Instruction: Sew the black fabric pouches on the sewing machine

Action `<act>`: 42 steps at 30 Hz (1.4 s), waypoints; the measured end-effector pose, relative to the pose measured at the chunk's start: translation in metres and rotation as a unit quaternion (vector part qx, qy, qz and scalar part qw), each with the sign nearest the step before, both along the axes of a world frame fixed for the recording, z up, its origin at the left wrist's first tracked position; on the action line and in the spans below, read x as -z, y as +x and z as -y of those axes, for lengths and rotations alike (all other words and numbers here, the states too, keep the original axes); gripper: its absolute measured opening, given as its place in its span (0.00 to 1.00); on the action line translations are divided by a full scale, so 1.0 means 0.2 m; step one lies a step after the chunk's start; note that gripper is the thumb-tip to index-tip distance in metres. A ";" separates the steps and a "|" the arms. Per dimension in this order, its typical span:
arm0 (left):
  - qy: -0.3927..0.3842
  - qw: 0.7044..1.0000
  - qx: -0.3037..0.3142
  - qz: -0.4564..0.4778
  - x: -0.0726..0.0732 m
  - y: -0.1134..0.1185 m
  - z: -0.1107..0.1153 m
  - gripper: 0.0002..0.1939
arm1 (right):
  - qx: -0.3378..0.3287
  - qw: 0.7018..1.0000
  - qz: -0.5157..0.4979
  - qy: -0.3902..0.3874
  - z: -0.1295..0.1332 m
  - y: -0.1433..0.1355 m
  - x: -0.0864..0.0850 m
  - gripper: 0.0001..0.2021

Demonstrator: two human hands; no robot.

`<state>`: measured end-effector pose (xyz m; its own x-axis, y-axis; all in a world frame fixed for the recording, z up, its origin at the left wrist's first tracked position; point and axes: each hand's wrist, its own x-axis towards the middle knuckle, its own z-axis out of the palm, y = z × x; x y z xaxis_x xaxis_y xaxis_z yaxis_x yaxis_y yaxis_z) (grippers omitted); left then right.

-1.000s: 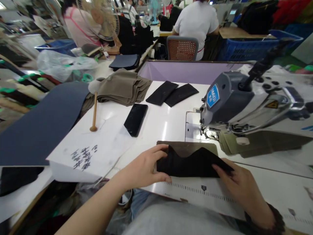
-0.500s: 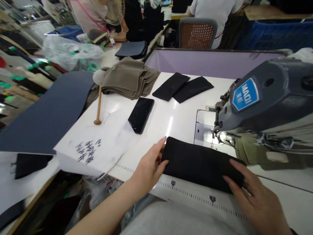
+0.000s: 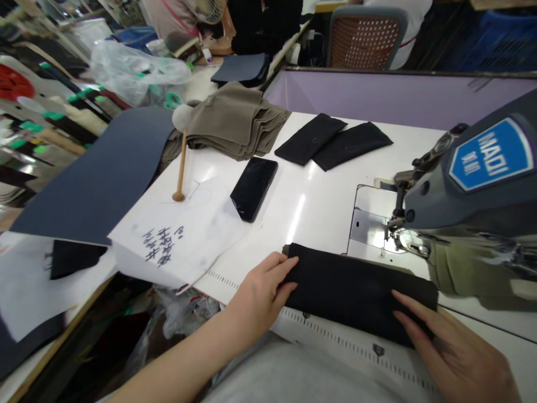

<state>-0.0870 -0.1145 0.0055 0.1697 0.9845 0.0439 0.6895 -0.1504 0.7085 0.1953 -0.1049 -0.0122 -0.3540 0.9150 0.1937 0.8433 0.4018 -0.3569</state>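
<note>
A long folded piece of black fabric (image 3: pixel 348 291) lies along the front of the white table, beside the sewing machine's needle area. My left hand (image 3: pixel 262 288) pinches its left end between thumb and fingers. A small brownish edge shows at that corner. At the right end, my right hand (image 3: pixel 459 350) has its thumb and index finger on top of the fabric; its other fingers are mostly hidden. The grey sewing machine (image 3: pixel 470 173) stands to the right, its presser foot (image 3: pixel 394 235) just beyond the fabric.
Two flat black fabric pieces (image 3: pixel 310 139) overlap farther back. A black phone (image 3: pixel 254 187), a wooden stick with a white ball (image 3: pixel 182 168) and a stack of brown-grey fabric (image 3: pixel 235 120) lie left of them. Olive fabric (image 3: pixel 455 268) lies under the machine. Thread spools (image 3: pixel 69 143) stand far left.
The view has turned, so the table's things sit farther right and higher in the picture. Both hands keep hold of the black fabric, which seems slightly nearer to me.
</note>
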 end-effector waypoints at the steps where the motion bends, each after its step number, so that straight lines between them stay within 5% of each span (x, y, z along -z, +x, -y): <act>1: -0.004 1.000 -0.001 -0.006 0.00 0.00 0.01 0.18 | -0.001 1.000 0.007 0.002 0.00 0.00 0.00 0.17; 13: -0.044 0.998 -0.013 -0.035 -0.02 0.00 0.02 0.16 | -0.027 1.000 0.007 0.006 -0.01 0.01 0.00 0.16; 22: -0.054 0.998 -0.019 -0.014 -0.02 0.00 0.03 0.15 | 0.007 1.000 0.028 -0.002 -0.02 -0.01 -0.04 0.18; 33: -0.047 0.998 -0.029 -0.026 -0.02 0.01 0.02 0.14 | -0.002 0.996 0.085 -0.020 -0.01 0.05 0.03 0.19; 42: -0.051 0.997 -0.031 -0.045 -0.02 0.01 0.01 0.14 | 0.030 0.999 0.042 0.005 -0.03 -0.01 0.00 0.20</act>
